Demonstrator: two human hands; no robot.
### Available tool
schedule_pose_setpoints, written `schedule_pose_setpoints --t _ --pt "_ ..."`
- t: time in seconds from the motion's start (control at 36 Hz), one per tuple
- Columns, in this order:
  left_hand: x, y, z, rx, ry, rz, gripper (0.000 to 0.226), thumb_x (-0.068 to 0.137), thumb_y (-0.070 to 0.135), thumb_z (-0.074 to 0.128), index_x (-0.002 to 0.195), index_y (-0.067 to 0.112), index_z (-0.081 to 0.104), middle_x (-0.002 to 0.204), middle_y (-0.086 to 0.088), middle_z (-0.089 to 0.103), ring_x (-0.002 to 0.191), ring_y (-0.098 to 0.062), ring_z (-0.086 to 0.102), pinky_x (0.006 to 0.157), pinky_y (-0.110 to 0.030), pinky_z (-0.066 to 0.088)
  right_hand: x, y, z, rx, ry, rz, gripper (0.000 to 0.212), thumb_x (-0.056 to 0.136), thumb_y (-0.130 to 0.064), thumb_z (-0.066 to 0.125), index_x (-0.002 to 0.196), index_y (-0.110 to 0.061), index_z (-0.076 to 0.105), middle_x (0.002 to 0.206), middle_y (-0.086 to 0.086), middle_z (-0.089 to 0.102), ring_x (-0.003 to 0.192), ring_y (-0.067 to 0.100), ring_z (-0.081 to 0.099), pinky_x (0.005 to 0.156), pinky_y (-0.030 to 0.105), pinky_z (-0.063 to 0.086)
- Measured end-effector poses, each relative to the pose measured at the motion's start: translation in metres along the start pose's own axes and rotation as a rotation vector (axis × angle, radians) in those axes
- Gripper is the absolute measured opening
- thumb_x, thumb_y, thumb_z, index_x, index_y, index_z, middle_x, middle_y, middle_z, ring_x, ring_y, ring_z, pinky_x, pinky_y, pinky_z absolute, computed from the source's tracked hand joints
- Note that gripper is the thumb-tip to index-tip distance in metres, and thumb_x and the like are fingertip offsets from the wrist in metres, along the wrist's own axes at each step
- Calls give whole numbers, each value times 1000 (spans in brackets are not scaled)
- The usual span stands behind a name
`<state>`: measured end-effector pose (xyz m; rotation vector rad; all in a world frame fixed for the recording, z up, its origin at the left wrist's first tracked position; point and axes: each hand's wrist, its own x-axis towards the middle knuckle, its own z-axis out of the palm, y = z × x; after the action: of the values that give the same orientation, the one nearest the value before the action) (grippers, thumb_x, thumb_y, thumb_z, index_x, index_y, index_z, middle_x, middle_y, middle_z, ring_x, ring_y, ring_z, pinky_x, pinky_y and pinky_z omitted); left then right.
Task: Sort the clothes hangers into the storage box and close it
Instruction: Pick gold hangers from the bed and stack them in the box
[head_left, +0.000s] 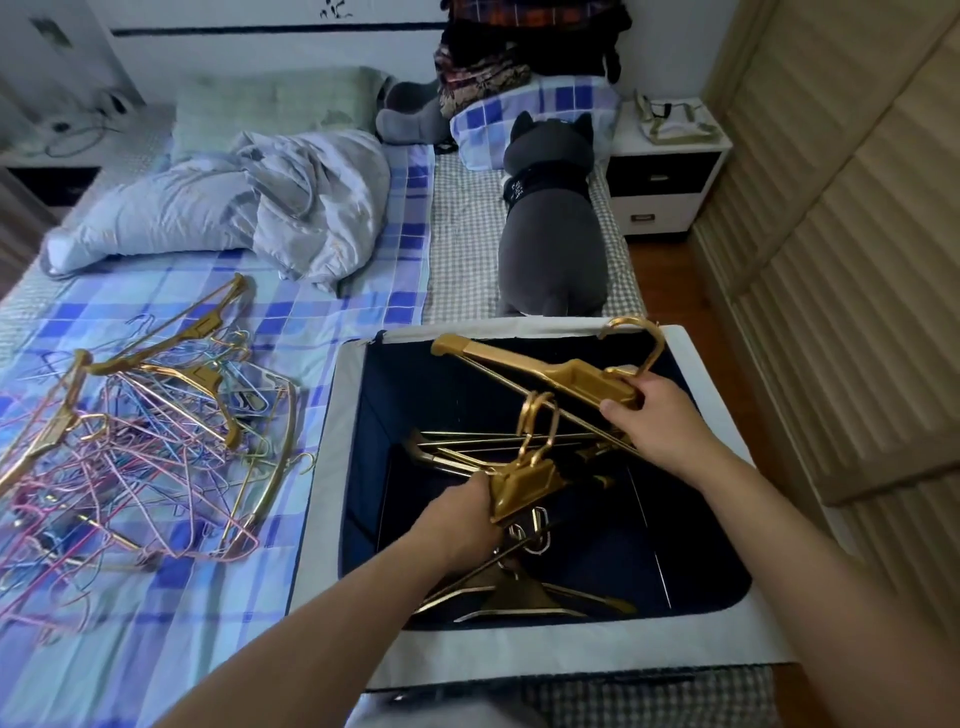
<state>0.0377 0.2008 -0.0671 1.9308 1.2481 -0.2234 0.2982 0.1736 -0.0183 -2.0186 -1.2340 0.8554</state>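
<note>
**Gold hangers going into the box, a tangle still waiting**

Head view: the storage box (717, 364) sits open on the bed (363, 322), its dark inside already holding several gold hangers (519, 597) near the bottom. The right hand (660, 421) is clamped on one gold hanger (545, 369), gripping it near the neck and holding it across the upper part of the opening. The left hand (457, 525) grips a small bundle of gold hangers (530, 478) by their necks, hooks pointing up, low inside the box. To the left, a heap of thin wire hangers (130, 467) in pink, blue and gold lies tangled on the checked sheet, with a few gold ones on top.

The risk, as I judge it, is snagging: hooks could catch on bars already laid inside, so the stack ends up crooked and too high for the lid to shut. The wire heap may lift out in clumps.

No readable brand or writing shows; white marks on the grey plush toy (550, 218) are too blurred to read.
</note>
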Motion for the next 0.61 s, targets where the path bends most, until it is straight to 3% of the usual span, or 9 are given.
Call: schedule_pose_setpoints --t 0.11,0.19,0.28,0.33,0.42,0.47,0.53,0.61 --pt "1 12 -1 -92 112 24 28 92 29 65 118 26 56 93 8 64 82 -9 63 74 -29 56 -7 -15 -11 58 67 -51 12 93 -31 64 94 -43 66 89 -17 70 86 0 63 69 20 45" --pt "4 29 -19 -101 239 101 22 91 30 65 110 29 56 93 8 66 82 -11 66 74 -34 60 -14 -27 -19 182 163 -72 17 93 -26 66 88 -43 69 84 -21 71 78 -6 64 61 11 45" --pt "6 45 -46 -19 381 195 20 88 24 64 105 29 54 93 7 64 82 -15 63 75 -36 57 -18 -37 -25 304 248 -50 6 91 -30 65 88 -34 69 76 -11 69 69 5 63 60 24 44" --pt "0 49 -64 38 440 228 19 87 28 63 103 33 54 91 9 62 81 -15 61 73 -35 54 -21 -43 -31 365 307 -37 8 87 -38 63 90 -34 69 71 -16 67 66 3 62 60 27 42" --pt "-24 49 -84 76 500 207 18 80 32 64 93 37 52 80 12 60 71 -9 58 62 -32 48 -25 -53 -40 482 322 -54 10 86 -35 61 90 -30 69 71 -19 69 67 -9 64 55 13 48" --pt "-47 46 -96 0 507 146 19 71 33 65 86 33 53 70 10 60 62 -6 56 54 -28 40 -27 -61 -45 551 298 -46 10 87 -31 62 83 -28 71 73 -15 71 67 -6 66 52 3 44" --pt "-67 43 -113 -169 496 77 18 68 33 67 82 28 58 61 9 60 51 -6 56 49 -26 38 -25 -67 -49 579 286 -42 6 83 -30 61 86 -27 66 74 -12 70 67 3 68 56 11 50" --pt "-89 39 -144 -379 542 19 16 78 23 77 82 20 61 49 12 53 38 -4 47 42 -18 36 -23 -80 -49 569 251 -49 19 80 -33 60 95 -22 61 73 -5 71 61 9 66 53 20 51"
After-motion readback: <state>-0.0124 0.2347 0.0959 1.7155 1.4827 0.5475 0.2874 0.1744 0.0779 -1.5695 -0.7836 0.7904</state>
